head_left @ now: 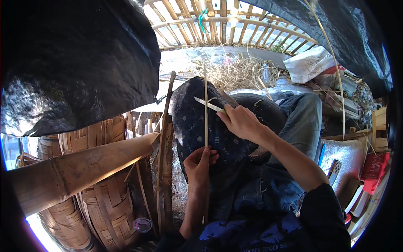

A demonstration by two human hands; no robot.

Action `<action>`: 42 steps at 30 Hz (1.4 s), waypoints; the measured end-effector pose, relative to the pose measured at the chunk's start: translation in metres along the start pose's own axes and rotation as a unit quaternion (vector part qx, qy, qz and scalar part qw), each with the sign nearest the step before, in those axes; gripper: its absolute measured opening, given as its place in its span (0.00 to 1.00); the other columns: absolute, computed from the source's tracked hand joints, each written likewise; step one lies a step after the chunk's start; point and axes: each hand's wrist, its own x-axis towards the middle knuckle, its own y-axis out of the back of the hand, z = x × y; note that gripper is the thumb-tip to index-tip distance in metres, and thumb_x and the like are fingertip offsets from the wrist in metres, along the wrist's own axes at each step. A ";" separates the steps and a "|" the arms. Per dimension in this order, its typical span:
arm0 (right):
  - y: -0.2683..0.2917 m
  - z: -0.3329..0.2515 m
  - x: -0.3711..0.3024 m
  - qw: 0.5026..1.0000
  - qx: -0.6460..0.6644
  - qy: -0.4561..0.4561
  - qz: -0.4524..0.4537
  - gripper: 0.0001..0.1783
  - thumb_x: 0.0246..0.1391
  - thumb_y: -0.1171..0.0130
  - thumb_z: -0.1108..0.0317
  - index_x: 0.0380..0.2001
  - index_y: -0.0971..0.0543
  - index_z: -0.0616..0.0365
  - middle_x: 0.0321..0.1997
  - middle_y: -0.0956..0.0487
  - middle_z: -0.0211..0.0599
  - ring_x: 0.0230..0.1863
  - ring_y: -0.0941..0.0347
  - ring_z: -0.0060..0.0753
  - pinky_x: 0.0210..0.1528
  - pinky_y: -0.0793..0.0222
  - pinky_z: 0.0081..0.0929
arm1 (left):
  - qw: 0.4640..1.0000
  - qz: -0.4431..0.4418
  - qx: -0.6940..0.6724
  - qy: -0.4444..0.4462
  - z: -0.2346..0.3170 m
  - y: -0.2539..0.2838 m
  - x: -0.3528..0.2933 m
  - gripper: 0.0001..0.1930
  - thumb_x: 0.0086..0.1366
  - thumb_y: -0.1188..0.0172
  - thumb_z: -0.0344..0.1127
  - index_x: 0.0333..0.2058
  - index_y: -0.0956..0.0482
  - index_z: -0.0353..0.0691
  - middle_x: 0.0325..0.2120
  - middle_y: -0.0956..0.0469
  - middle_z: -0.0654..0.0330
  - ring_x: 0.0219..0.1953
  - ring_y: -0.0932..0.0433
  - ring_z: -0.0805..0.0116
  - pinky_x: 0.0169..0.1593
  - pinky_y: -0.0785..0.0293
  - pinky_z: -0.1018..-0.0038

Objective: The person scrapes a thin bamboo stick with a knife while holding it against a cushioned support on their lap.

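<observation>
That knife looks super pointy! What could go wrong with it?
The knife in the right hand might slip along the thin strip and cut the left hand, whose bare fingers hold that strip lower down. The blade could also bite too deep, since the strip is so narrow, and snap it. And if it slid off, it might nick the dark patterned cloth underneath.

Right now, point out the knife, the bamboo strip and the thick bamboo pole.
Knife (214,106): head view, on the blade.
Bamboo strip (206,126): head view, on its stretch below the blade.
Thick bamboo pole (92,166): head view, mid-length on its side.
</observation>
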 end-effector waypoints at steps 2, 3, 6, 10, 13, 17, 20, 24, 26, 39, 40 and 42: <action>0.005 -0.001 0.002 1.000 -0.013 -0.003 -0.005 0.26 0.62 0.54 0.52 0.18 0.26 0.62 0.13 0.27 0.49 0.20 0.26 0.56 0.24 0.29 0.47 | 1.000 0.000 0.003 0.000 -0.001 -0.001 -0.001 0.12 0.64 0.43 0.34 0.38 0.22 0.28 0.27 0.20 0.56 0.27 0.20 0.71 0.31 0.26 0.82; 0.007 -0.001 0.004 1.000 -0.025 -0.005 -0.010 0.27 0.62 0.54 0.51 0.18 0.25 0.62 0.13 0.26 0.49 0.20 0.26 0.56 0.24 0.28 0.46 | 1.000 0.000 0.007 -0.001 0.000 -0.001 0.000 0.12 0.64 0.43 0.34 0.38 0.22 0.28 0.27 0.20 0.56 0.27 0.20 0.71 0.31 0.26 0.82; 0.009 -0.001 0.009 0.999 -0.042 -0.011 -0.013 0.27 0.61 0.51 0.53 0.16 0.28 0.63 0.11 0.28 0.50 0.18 0.27 0.54 0.20 0.30 0.44 | 1.000 0.002 0.013 -0.004 -0.001 -0.001 0.000 0.12 0.64 0.42 0.34 0.39 0.23 0.28 0.27 0.20 0.56 0.27 0.20 0.71 0.31 0.26 0.82; -0.006 -0.001 0.012 0.997 -0.080 0.008 -0.018 0.27 0.61 0.51 0.53 0.15 0.27 0.62 0.10 0.28 0.49 0.17 0.26 0.53 0.20 0.29 0.43 | 0.999 0.015 0.028 0.006 0.000 -0.003 -0.001 0.12 0.64 0.43 0.33 0.39 0.23 0.28 0.27 0.20 0.55 0.27 0.19 0.70 0.31 0.26 0.82; -0.009 -0.003 0.019 0.996 -0.075 0.006 -0.048 0.27 0.62 0.53 0.53 0.16 0.26 0.61 0.11 0.27 0.48 0.18 0.26 0.52 0.19 0.29 0.43 | 1.000 0.009 0.009 -0.002 -0.002 -0.003 0.002 0.12 0.64 0.43 0.33 0.40 0.23 0.27 0.28 0.20 0.55 0.28 0.19 0.70 0.31 0.26 0.82; -0.022 0.003 0.034 0.999 -0.039 -0.025 -0.017 0.27 0.63 0.55 0.53 0.18 0.26 0.62 0.16 0.25 0.50 0.20 0.25 0.54 0.20 0.29 0.45 | 1.000 -0.006 -0.004 -0.007 -0.007 -0.002 -0.001 0.12 0.64 0.43 0.32 0.40 0.23 0.26 0.28 0.19 0.53 0.28 0.19 0.68 0.32 0.25 0.81; -0.014 0.027 0.065 0.998 -0.044 -0.034 0.003 0.27 0.64 0.58 0.55 0.21 0.25 0.68 0.16 0.26 0.53 0.23 0.26 0.57 0.27 0.29 0.46 | 0.999 -0.040 -0.007 -0.005 -0.007 -0.001 -0.003 0.12 0.65 0.44 0.31 0.40 0.23 0.25 0.28 0.19 0.52 0.29 0.19 0.67 0.32 0.24 0.80; 0.004 0.032 0.067 0.997 0.002 -0.052 0.049 0.27 0.65 0.58 0.54 0.20 0.27 0.64 0.12 0.29 0.47 0.18 0.26 0.49 0.22 0.32 0.43 | 0.999 -0.024 -0.023 0.002 -0.003 -0.001 -0.003 0.12 0.65 0.44 0.31 0.39 0.23 0.25 0.29 0.19 0.51 0.29 0.18 0.67 0.32 0.24 0.80; 0.019 0.023 0.057 0.995 0.043 -0.067 0.066 0.27 0.64 0.58 0.53 0.19 0.28 0.63 0.11 0.30 0.47 0.17 0.26 0.51 0.21 0.34 0.44 | 0.999 -0.017 -0.033 0.013 0.001 0.001 0.002 0.11 0.65 0.44 0.31 0.39 0.23 0.25 0.29 0.19 0.51 0.29 0.18 0.67 0.32 0.24 0.80; -0.002 0.021 0.013 0.998 -0.042 0.053 -0.005 0.20 0.60 0.48 0.58 0.19 0.30 0.61 0.12 0.30 0.49 0.17 0.29 0.54 0.18 0.35 0.44 | 0.999 -0.017 -0.022 0.022 -0.002 0.006 0.002 0.12 0.64 0.43 0.34 0.40 0.23 0.29 0.29 0.19 0.55 0.29 0.19 0.70 0.32 0.26 0.82; -0.007 0.019 0.015 0.997 -0.041 0.065 0.010 0.20 0.60 0.48 0.58 0.19 0.30 0.60 0.11 0.30 0.49 0.17 0.30 0.53 0.17 0.35 0.44 | 0.999 -0.017 -0.021 0.022 -0.002 0.005 0.002 0.12 0.64 0.43 0.34 0.40 0.23 0.29 0.29 0.19 0.55 0.29 0.19 0.70 0.32 0.26 0.82; -0.012 0.016 0.019 0.996 -0.039 0.076 0.026 0.20 0.59 0.47 0.58 0.18 0.30 0.59 0.11 0.31 0.48 0.16 0.30 0.53 0.16 0.35 0.43 | 1.000 -0.004 -0.012 0.019 -0.003 0.003 0.001 0.12 0.64 0.43 0.34 0.41 0.23 0.29 0.29 0.19 0.55 0.29 0.19 0.70 0.32 0.26 0.82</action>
